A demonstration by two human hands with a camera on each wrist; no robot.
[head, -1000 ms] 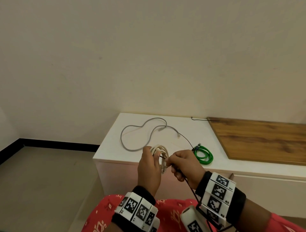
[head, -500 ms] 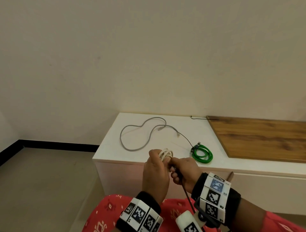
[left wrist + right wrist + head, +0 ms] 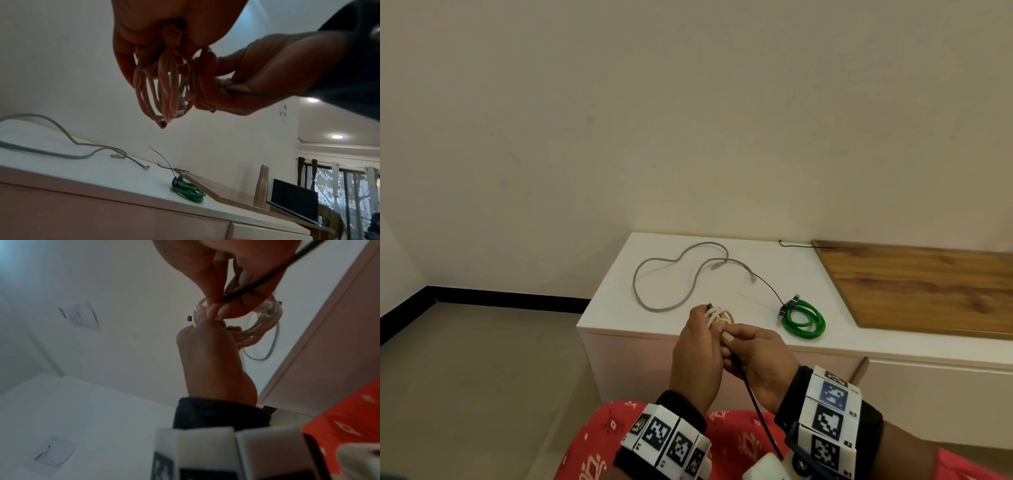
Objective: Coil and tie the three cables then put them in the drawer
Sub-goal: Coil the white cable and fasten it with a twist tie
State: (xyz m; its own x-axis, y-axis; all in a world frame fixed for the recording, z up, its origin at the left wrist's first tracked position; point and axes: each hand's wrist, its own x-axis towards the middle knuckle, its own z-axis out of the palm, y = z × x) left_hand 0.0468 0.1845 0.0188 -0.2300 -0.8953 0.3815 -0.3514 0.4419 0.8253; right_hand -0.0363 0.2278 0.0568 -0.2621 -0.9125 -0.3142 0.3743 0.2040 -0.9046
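Note:
My left hand [image 3: 698,339] grips a coiled white cable [image 3: 717,315] just in front of the white cabinet's [image 3: 619,308] near edge. My right hand [image 3: 746,346] presses against the coil and pinches a thin black tie [image 3: 756,404], whose tail hangs down past the wrist. In the left wrist view the coil's loops [image 3: 164,91] hang below my fingers. The right wrist view has the black tie [image 3: 257,283] pinched at the coil [image 3: 267,316]. A loose grey cable [image 3: 654,274] lies on the cabinet top. A coiled green cable [image 3: 804,318] with a black tie on it lies to the right.
A wooden board [image 3: 928,287] covers the cabinet top on the right. Another black tie [image 3: 801,244] lies near the back wall. The cabinet front shows a vertical seam [image 3: 859,370]. Red patterned cloth [image 3: 619,428] covers my lap below the hands.
My hands have come together, and the right hand now sits tight against the white coil, which is more hidden. The grey and green cables have not moved.

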